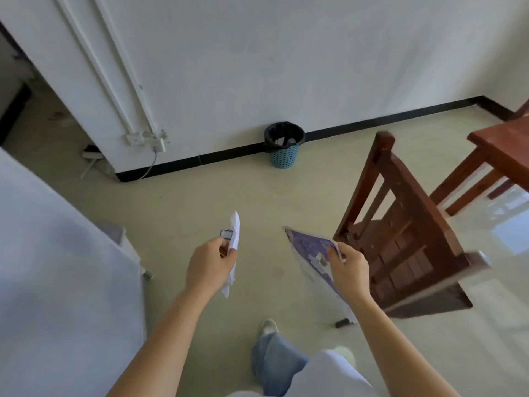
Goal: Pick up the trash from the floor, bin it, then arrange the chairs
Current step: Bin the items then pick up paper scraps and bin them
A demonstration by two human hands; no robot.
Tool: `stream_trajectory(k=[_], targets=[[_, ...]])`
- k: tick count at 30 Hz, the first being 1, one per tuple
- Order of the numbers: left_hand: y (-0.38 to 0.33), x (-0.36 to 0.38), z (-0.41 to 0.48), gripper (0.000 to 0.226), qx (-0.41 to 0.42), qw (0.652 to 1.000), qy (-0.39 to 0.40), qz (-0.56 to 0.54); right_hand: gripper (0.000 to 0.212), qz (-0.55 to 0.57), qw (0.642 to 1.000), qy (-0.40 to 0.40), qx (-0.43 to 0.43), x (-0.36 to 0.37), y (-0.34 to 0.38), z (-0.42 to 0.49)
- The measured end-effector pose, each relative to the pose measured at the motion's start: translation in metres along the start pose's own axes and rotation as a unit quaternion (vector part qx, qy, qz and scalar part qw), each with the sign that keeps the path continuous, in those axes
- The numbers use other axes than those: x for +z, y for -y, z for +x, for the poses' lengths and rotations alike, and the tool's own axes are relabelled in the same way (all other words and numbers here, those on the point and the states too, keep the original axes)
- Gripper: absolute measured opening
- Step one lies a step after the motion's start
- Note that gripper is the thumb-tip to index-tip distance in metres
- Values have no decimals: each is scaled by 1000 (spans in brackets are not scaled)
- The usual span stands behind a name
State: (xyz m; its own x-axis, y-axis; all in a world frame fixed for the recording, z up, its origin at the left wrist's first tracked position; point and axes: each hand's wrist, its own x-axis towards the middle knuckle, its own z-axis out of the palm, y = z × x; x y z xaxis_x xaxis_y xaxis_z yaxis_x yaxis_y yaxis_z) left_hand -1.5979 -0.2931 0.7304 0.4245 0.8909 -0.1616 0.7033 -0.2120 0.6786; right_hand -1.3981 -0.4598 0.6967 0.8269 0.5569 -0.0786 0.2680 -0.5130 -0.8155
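Observation:
My left hand (210,263) is closed around a crumpled white paper (234,233) with a small blue-rimmed piece on it. My right hand (347,269) grips a flat purple plastic wrapper (307,245) by its edge. Both hands are held out over the pale floor. A blue basket bin (284,144) with a black liner stands ahead against the white wall, some trash inside it. A dark red wooden chair (400,224) stands just right of my right hand, its back towards me.
A red wooden table (503,147) stands at the far right. A large white surface (57,267) fills the lower left. A wall socket with a cable (148,141) and a power strip (91,154) sit at the wall corner on the left. My legs and shoe (269,328) are below.

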Motion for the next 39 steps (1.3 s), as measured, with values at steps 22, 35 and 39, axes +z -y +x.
stream_trajectory(k=[22, 35, 39], targets=[[-174, 74, 515, 14, 64, 993, 86, 51, 26, -51, 995, -55, 72, 75, 100, 496], [-273, 135, 786, 11, 80, 984, 145, 57, 30, -30, 991, -67, 112, 106, 124, 770], [-288, 182, 874, 16, 60, 985, 150, 64, 33, -22, 993, -35, 114, 129, 111, 869]])
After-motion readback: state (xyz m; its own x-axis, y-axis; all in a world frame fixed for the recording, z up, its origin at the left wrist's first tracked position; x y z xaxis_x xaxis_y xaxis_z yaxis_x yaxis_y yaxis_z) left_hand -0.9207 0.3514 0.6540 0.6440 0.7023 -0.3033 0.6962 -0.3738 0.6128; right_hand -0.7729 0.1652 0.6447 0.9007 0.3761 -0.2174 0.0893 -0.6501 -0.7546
